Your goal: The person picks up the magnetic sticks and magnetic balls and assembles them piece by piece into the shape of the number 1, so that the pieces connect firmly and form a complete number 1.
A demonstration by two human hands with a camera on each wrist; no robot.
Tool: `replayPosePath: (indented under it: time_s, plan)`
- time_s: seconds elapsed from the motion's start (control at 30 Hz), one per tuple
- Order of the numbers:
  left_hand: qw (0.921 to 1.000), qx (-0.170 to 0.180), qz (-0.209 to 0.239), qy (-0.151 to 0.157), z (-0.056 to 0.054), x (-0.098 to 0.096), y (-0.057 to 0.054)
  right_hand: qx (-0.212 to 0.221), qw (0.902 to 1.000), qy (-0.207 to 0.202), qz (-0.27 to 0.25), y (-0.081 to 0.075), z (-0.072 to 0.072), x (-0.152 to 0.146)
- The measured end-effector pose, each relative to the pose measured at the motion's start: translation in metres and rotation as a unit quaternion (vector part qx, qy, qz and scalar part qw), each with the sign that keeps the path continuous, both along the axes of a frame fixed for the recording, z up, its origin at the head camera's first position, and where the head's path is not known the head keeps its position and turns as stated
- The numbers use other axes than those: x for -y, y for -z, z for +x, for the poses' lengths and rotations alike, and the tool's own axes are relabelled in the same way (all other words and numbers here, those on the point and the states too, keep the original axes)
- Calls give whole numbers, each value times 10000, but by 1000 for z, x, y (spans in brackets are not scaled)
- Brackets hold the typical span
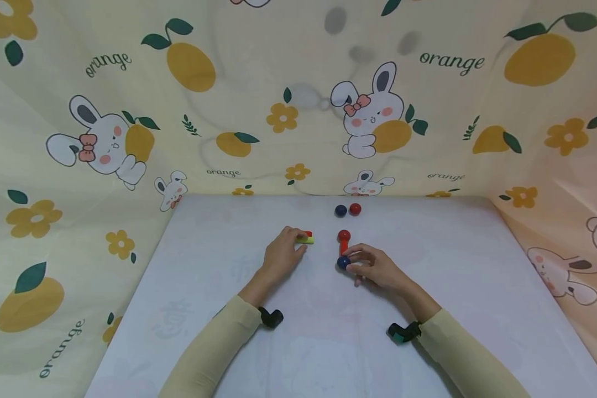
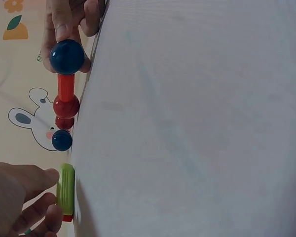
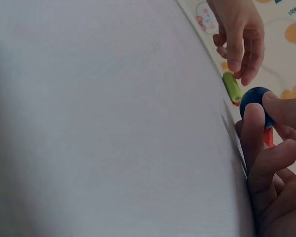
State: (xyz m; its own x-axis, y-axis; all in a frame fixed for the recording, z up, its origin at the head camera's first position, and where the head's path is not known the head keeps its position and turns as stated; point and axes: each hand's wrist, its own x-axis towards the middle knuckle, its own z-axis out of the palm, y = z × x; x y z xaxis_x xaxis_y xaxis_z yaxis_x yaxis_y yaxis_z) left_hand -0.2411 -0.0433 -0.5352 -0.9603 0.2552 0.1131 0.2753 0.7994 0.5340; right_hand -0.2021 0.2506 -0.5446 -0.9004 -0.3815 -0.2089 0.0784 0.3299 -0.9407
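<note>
On the table [image 1: 204,309], right hand [image 1: 378,268] fingers pinch the blue ball [image 1: 342,262] — left hand [image 1: 281,255] fingertips touch the green stick [image 1: 305,240].

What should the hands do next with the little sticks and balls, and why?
Probably the left hand should lift the green stick it touches and bring it to the blue ball that the right hand pinches, since that ball already caps a red stick and two loose balls wait behind.
</note>
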Motion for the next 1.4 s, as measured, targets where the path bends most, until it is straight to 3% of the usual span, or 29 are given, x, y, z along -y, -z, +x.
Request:
replayPosePath:
  time_s: [0.27, 0.57, 1.2, 1.4]
  plan:
    - [9997, -4, -235, -36, -4, -1, 1, 35, 9999, 120, -48, 1, 3, 2]
    - [9957, -463, -792, 117, -10, -3, 4, 121, 9993, 88, -334, 4, 1, 2]
    - [9944, -219, -1002, 242, -6, -4, -3, 171, 9991, 64, -387, 2, 2, 1]
    - [9936, -281, -1068, 229, -6, -5, -3, 167, 9990, 53, -402, 2, 1, 1]
